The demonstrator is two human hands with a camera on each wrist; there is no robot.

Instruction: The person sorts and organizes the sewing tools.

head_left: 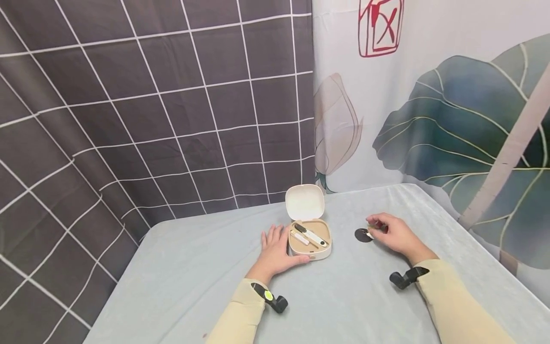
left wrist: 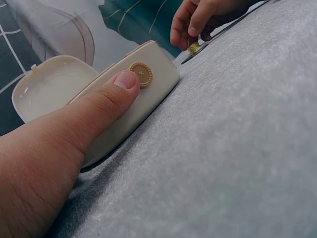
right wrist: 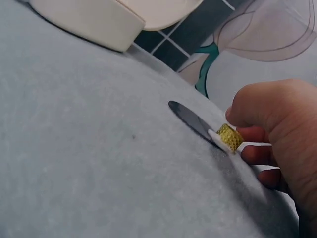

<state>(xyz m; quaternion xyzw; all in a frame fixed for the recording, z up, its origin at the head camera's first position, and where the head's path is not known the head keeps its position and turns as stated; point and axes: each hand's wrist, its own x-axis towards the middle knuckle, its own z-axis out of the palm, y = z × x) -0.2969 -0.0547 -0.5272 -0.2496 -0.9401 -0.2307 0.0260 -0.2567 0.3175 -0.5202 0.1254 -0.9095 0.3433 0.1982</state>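
Observation:
A cream box [head_left: 315, 254] stands with its lid [head_left: 304, 201] raised. My left hand [head_left: 274, 252] rests against its left side and front, fingers extended, the thumb touching a tan button-shaped clasp [left wrist: 142, 74]. Inside the box lie a long white tool with a dark end [head_left: 312, 235] and a short white tube [head_left: 299, 237]. To the right, my right hand [head_left: 394, 232] pinches a small gold dimpled thimble [right wrist: 229, 137] low over the cloth. A white piece [right wrist: 218, 140] is beside the thimble, at the edge of a flat black disc [head_left: 363, 235].
Pale grey-blue cloth [head_left: 206, 267] covers the table. Behind it hang a dark curtain with white grid lines [head_left: 172, 119] and a white curtain with a leaf print [head_left: 455, 124]. Both wrists wear black camera bands [head_left: 404, 277].

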